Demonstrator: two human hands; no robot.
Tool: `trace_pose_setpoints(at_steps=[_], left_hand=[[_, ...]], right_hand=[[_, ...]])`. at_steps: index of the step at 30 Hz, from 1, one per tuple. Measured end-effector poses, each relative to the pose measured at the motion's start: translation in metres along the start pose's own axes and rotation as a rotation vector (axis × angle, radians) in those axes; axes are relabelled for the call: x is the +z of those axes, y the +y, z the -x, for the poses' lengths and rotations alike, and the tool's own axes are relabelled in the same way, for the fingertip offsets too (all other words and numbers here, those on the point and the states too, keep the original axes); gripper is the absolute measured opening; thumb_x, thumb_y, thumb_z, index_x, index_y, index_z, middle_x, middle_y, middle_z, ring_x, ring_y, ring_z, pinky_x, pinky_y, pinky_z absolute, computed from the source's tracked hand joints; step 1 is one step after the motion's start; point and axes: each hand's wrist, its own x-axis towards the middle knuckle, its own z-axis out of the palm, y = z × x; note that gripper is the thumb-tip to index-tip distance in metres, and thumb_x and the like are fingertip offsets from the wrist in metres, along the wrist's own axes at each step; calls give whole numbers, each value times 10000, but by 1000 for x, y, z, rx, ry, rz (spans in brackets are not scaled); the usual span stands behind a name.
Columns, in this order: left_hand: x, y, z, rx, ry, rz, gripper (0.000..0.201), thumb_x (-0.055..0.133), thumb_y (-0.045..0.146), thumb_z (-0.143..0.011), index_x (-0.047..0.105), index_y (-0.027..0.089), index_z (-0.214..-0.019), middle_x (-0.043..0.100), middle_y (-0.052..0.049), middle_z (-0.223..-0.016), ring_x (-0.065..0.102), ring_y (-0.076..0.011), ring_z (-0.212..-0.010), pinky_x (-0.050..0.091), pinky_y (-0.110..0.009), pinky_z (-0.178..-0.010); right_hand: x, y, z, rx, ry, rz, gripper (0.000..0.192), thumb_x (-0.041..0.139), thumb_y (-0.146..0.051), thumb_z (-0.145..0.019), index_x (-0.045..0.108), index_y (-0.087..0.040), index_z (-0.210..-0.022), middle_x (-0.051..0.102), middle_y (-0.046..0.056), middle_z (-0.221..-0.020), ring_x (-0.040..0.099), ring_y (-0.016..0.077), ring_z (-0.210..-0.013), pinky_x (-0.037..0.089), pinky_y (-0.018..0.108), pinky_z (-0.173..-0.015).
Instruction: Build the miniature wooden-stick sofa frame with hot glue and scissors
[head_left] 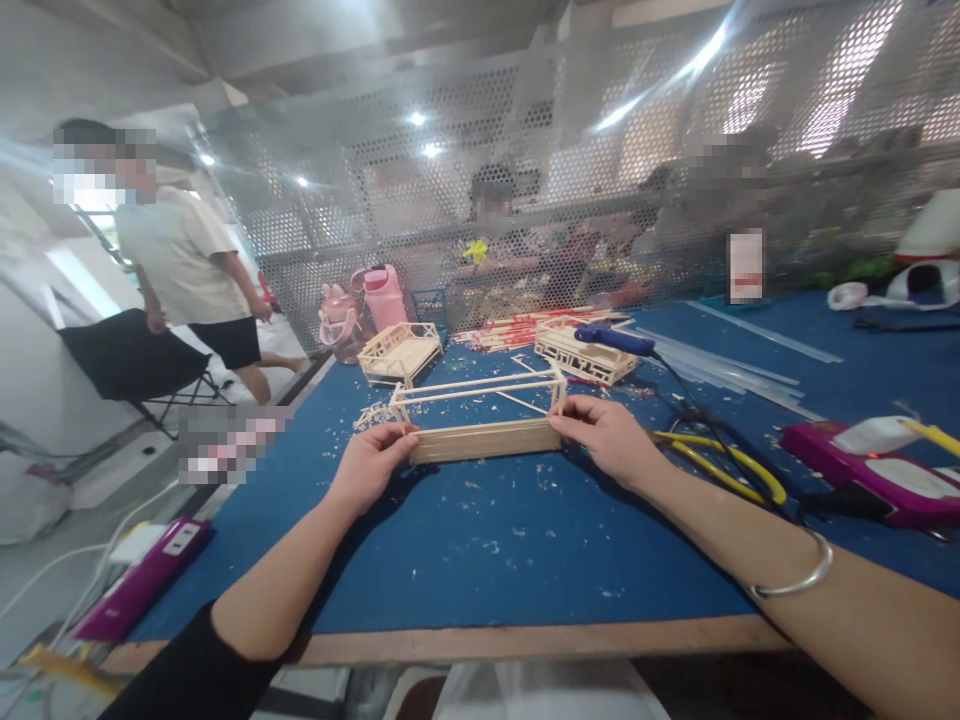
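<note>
Left hand (373, 462) pinches the left end of one wooden stick frame (484, 415), fingers closed on its corner post. Right hand (606, 432) clamps the right end the same way – frame spans between both grips, base resting on the blue table (480, 540). One bangle (795, 580) sits on the right wrist.

Beyond the left grip: one finished stick model (400, 352), with one pink bottle (384, 293) behind it. Beyond the right grip: a second stick model (585, 355) and one blue glue gun (613, 340) lying across it. Just right of the right hand – one pair of yellow-handled pliers (720, 465). Farther right, one magenta box (870, 470). Wood shavings are scattered around both grips, too many to count.
</note>
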Motion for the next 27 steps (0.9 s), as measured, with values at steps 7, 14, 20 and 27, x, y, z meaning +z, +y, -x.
trace_pose_setpoints(at_steps=[7,14,20,27], left_hand=[[1,2,2,3,1,-37,277,761,440,-506,714,181,-595,645,6,-618,506,-135,-603,407,-241,-623],[1,2,2,0,6,-44,305,755,450,-500,742,188,-656,642,9,-602,500,-141,-597,398,-244,-614],[2,2,3,1,-10,-47,300,738,456,-515,742,191,-657,636,7,-615,494,-144,-604,385,-247,-615],[1,2,3,-14,-3,-18,303,750,443,-492,736,182,-645,652,3,-638,514,-158,-657,395,-252,-655]], right_hand=[[-1,-1,0,3,-17,-11,186,568,-381,-627,556,-197,-603,492,-33,-571,415,117,-551,358,267,-583],[0,3,-1,-5,-12,4,197,564,-394,-628,566,-197,-615,505,-24,-586,413,124,-560,340,272,-583],[-1,2,0,0,-14,15,194,571,-396,-622,568,-202,-603,512,-20,-590,420,131,-570,339,273,-588],[-1,0,1,15,-14,33,199,563,-403,-619,562,-205,-600,497,-28,-564,413,128,-555,336,270,-573]])
